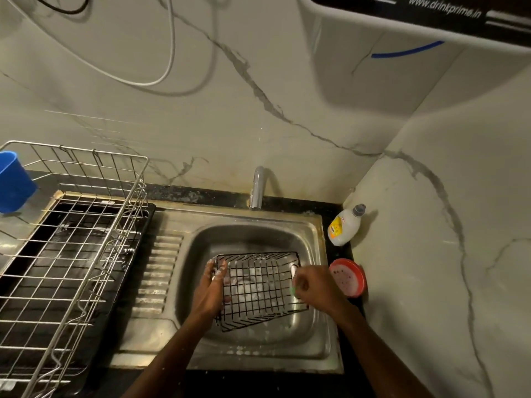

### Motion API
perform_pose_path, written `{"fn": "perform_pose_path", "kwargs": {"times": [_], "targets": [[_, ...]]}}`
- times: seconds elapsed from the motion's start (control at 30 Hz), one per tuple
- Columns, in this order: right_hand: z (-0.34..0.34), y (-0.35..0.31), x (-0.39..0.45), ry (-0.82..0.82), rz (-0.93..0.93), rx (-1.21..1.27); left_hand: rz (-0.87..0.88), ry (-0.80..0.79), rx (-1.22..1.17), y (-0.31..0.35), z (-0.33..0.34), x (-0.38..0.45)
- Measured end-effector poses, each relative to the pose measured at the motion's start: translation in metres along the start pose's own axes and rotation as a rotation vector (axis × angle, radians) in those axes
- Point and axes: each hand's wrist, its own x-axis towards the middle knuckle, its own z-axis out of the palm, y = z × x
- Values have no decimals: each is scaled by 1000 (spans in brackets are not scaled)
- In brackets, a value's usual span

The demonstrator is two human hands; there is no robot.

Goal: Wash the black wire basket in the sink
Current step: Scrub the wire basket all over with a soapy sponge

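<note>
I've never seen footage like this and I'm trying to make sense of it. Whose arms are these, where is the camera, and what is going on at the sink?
There is no machine here. The single picture comes from a camera worn on a person's head, looking down at their own two bare arms.

They stand at a stainless steel sink with a curved metal tap behind it. The left hand, soapy, grips the left edge of a black wire basket held tilted in the basin. The right hand has its fingers curled round what seems to be a green scrubber at the basket's right edge.

On the left stands a large silver wire dish rack over a black tray, with a blue plastic cup. On the right are a white dish soap bottle and a round red soap tub.
</note>
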Motion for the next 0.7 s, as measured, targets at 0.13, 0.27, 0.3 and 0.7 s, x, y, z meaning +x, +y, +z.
{"fn": "perform_pose_path", "kwargs": {"times": [0.13, 0.27, 0.3, 0.7], "targets": [[-23, 43, -13, 441, 215, 99, -28, 109, -2, -20, -19, 22], [-24, 83, -11, 445, 428, 66, -28, 107, -2, -18, -26, 32], [-24, 90, -9, 422, 453, 33, -24, 105, -2, -14, -26, 31], [-15, 93, -5, 376, 525, -188, -31, 90, -4, -4, -34, 33]]}}
